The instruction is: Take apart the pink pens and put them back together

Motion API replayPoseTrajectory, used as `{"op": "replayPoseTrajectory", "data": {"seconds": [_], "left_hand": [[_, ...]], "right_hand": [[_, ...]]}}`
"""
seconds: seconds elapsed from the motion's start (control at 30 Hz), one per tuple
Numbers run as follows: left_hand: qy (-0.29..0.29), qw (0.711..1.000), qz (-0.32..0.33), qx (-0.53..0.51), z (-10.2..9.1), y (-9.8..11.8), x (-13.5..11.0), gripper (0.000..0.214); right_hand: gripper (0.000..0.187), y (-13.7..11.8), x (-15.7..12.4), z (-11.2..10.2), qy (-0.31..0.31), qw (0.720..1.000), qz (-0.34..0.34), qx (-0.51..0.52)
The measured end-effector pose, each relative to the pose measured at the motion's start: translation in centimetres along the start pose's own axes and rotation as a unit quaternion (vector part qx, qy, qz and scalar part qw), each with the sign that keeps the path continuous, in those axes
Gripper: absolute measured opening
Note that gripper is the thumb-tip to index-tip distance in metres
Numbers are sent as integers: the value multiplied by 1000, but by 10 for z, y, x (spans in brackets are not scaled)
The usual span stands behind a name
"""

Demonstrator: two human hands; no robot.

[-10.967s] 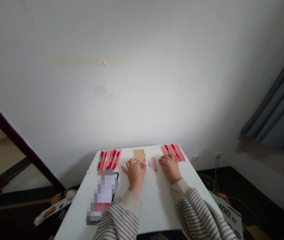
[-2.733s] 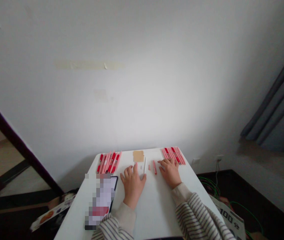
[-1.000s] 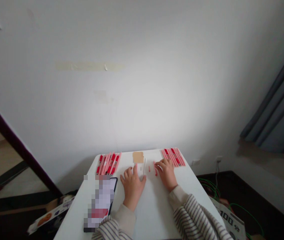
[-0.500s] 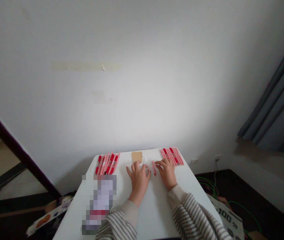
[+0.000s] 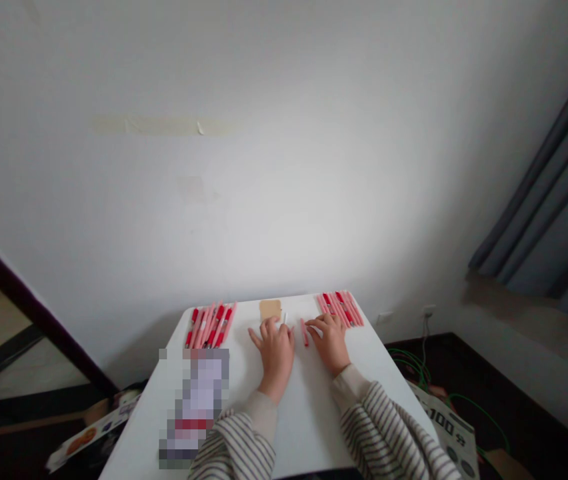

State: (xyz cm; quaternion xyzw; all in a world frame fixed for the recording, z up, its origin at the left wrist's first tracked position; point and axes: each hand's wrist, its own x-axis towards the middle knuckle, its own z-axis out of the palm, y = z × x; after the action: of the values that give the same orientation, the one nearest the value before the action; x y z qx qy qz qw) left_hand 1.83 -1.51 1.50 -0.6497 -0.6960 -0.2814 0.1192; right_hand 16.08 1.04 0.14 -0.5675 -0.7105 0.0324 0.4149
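My left hand (image 5: 275, 353) is palm down over the middle of the white table (image 5: 309, 427), little finger stretched out to the side. Its thumb and forefinger close around a slim pen part, whose white end (image 5: 285, 319) sticks out past the fingertips; the rest is hidden. To its right, the thumb and fingertips of my right hand (image 5: 329, 340) come together at the edge of a pink pen piece (image 5: 305, 333) with a darker red lower end. A tan square pad (image 5: 271, 310) is just beyond my left fingers.
Pink and red pens lie in a left row (image 5: 210, 325) and a right row (image 5: 340, 309) at the back. A pixelated, blurred-out object (image 5: 197, 403) is at front left. The wall (image 5: 284, 200) rises behind the table; green cables (image 5: 409, 363) are on the floor to the right.
The whole view has shifted slightly, so everything appears a little farther left and up. My left thumb has closed over the small pink bit visible beside it before. Both hands otherwise keep their places.
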Motion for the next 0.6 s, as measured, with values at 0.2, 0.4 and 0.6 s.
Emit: {"op": "replayPoseTrajectory", "data": {"seconds": [0.2, 0.4, 0.6], "left_hand": [[-4, 998, -6, -56, -5, -7, -1, 19], [-1, 996, 12, -83, -11, -8, -3, 15], [2, 995, 20, -101, -10, -7, -2, 13]], "right_hand": [[14, -1, -2, -1, -20, 999, -27, 23], [12, -3, -2, -1, -37, 997, -48, 45], [12, -4, -2, -2, -44, 997, -46, 42]]}}
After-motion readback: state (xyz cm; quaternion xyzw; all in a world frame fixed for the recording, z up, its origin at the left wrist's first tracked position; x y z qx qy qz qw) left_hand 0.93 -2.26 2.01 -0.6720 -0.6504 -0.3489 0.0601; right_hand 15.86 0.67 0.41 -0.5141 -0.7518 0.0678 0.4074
